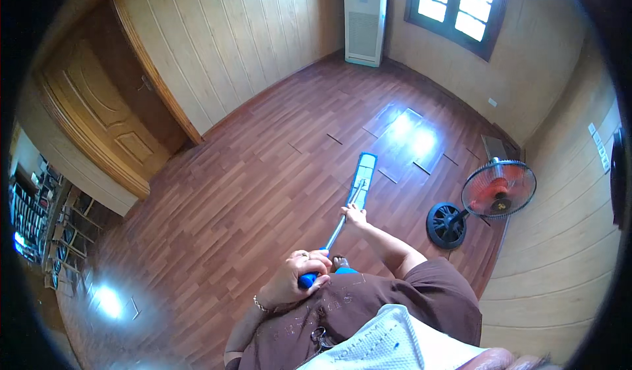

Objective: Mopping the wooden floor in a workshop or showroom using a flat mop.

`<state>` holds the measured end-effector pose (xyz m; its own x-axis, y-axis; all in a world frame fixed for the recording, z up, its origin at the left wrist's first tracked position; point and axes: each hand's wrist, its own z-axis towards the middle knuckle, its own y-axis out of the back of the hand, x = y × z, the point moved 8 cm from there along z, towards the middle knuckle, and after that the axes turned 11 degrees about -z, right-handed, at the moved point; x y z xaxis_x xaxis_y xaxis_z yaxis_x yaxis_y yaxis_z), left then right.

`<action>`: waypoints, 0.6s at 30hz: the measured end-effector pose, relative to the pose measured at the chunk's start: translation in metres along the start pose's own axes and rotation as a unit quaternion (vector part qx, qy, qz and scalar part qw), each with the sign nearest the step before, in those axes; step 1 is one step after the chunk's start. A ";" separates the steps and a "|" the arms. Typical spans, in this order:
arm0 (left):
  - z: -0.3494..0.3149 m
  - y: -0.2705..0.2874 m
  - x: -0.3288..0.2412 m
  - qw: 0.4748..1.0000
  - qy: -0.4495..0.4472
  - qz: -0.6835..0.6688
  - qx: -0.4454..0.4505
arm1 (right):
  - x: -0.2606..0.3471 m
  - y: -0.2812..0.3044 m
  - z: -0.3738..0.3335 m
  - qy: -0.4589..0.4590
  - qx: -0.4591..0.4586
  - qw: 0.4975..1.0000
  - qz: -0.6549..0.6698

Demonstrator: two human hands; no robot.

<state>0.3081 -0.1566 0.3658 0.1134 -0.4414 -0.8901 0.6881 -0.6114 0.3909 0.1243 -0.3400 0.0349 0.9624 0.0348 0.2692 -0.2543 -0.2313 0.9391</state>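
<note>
Both hands grip the mop handle — left hand fingers wrapped at its blue end, right hand lower. Ahead, the standing fan — a wide sweep could topple it.

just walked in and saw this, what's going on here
A person is holding a flat mop on a wooden floor. The left hand grips the blue top of the handle, and the right hand holds the shaft lower down. The blue mop head lies flat on the boards ahead. A standing fan is by the right wall.
</note>
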 end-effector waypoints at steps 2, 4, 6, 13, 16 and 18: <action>0.009 0.003 -0.002 1.000 -0.015 0.006 -0.012 | 0.001 0.002 0.014 0.026 0.007 1.000 0.009; 0.017 0.013 -0.006 0.999 -0.012 0.029 -0.033 | 0.013 0.010 0.027 0.056 0.006 0.998 -0.005; 0.023 0.023 -0.011 0.996 -0.031 0.043 -0.074 | 0.027 0.020 0.039 0.088 -0.021 0.996 0.004; 0.035 0.030 -0.059 0.976 -0.130 0.142 -0.101 | 0.081 0.015 0.049 0.312 -0.058 0.948 -0.020; 0.033 0.029 -0.081 0.968 -0.171 0.158 -0.097 | 0.121 0.037 0.017 0.399 -0.028 0.915 0.044; 0.030 0.025 -0.095 0.959 -0.214 0.166 -0.088 | 0.143 0.047 -0.007 0.442 0.036 0.891 0.093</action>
<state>0.2932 -0.1503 0.4671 0.0684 -0.8447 -0.5308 0.7796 -0.2867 0.5568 0.2492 -0.3392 0.1190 0.4447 0.7351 0.5117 -0.3640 -0.3736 0.8532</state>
